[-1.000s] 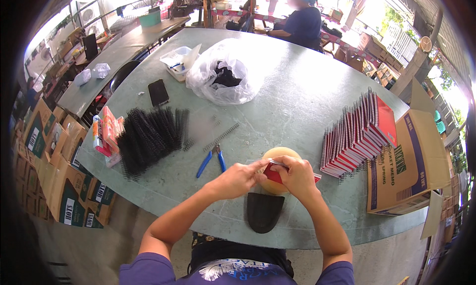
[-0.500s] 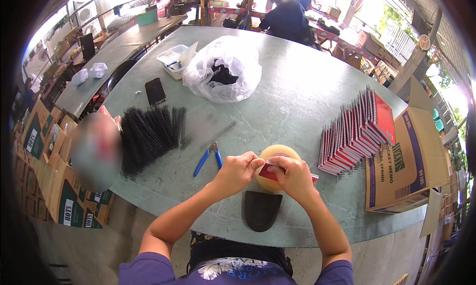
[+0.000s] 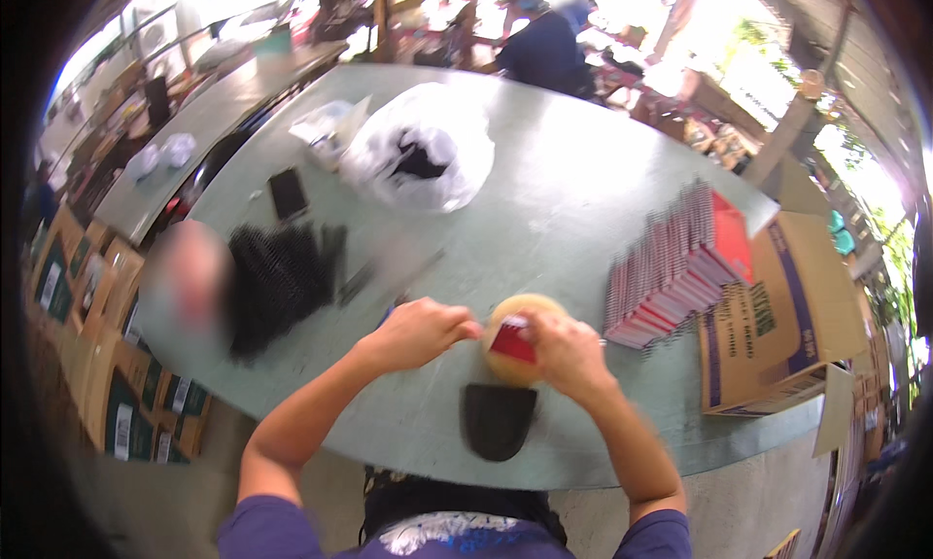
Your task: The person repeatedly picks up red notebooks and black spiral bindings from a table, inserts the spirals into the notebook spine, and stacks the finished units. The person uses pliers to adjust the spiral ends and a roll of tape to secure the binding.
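My right hand (image 3: 571, 355) grips a small red notebook (image 3: 512, 339) with a white edge, held over a round yellowish disc (image 3: 510, 372) on the table. My left hand (image 3: 425, 332) is apart from it, to the left. Its thumb and fingertips are pinched together, and anything between them is too blurred to make out. Just behind the left hand a bit of the blue-handled cutters (image 3: 387, 315) shows; the hand hides the rest. Close in front of the disc lies a black half-round pad (image 3: 498, 423).
Red spiral notebooks (image 3: 671, 267) stand stacked at right beside an open cardboard box (image 3: 777, 316). Black spiral coils (image 3: 282, 282) are heaped at left, near a phone (image 3: 288, 193). Farther back sits a white plastic bag (image 3: 457, 170) with black contents. A person (image 3: 549, 53) sits beyond the table.
My left hand has drawn away leftward from the notebook, now covering most of the cutters. My right hand keeps the notebook over the disc. The whole view has shifted slightly.
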The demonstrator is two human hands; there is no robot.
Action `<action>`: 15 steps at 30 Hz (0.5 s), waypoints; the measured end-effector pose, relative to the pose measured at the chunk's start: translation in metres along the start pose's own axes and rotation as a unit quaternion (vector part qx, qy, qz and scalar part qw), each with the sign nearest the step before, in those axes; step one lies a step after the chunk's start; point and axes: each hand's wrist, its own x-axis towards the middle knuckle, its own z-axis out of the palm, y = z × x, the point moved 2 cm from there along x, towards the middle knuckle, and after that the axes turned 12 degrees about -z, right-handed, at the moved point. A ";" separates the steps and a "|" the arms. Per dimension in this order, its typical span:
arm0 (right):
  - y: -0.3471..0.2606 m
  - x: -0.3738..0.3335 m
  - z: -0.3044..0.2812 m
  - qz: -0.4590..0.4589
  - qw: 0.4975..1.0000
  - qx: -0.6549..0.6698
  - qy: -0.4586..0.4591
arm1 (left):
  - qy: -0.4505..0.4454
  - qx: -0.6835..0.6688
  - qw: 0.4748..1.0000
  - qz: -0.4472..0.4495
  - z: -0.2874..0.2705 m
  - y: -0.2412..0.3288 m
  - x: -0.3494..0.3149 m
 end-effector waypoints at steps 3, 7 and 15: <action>0.000 0.010 0.020 -0.030 1.000 -0.005 0.006 | 0.153 -0.033 0.986 0.059 -0.003 0.011 -0.009; 0.000 0.010 0.024 -0.051 0.988 0.097 0.111 | 0.072 -0.006 0.997 -0.019 -0.010 0.002 -0.005; -0.008 -0.010 0.001 -0.004 0.992 -0.068 -0.102 | 0.012 -0.005 0.998 -0.066 -0.010 0.008 -0.013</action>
